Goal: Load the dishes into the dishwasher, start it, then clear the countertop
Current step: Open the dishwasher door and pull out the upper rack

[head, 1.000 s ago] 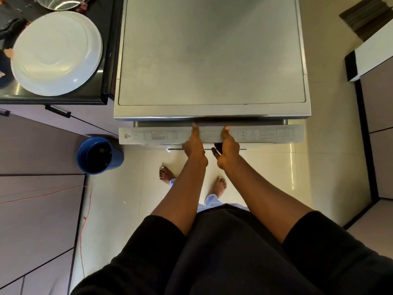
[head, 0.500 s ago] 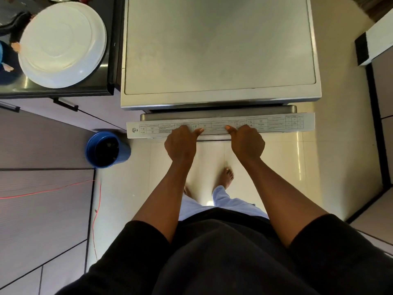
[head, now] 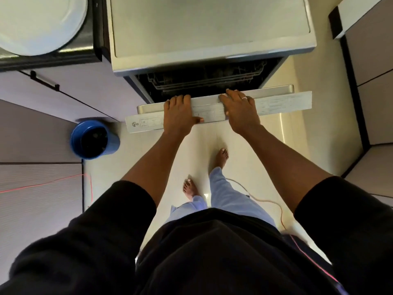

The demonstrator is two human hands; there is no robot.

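Now, on the head view, I hold the silver steel dishwasher door [head: 274,95] tilted partway open, so the grey wire rack [head: 204,80] inside can take dishes. My left hand [head: 178,116] and right hand [head: 240,111] both curl fingers over its top edge, gripping it. The round white plate [head: 38,24] waits on the dark surface [head: 53,58] alongside.

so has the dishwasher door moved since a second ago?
Yes: the door has swung out and down from the dishwasher top; the rack now shows in the gap.
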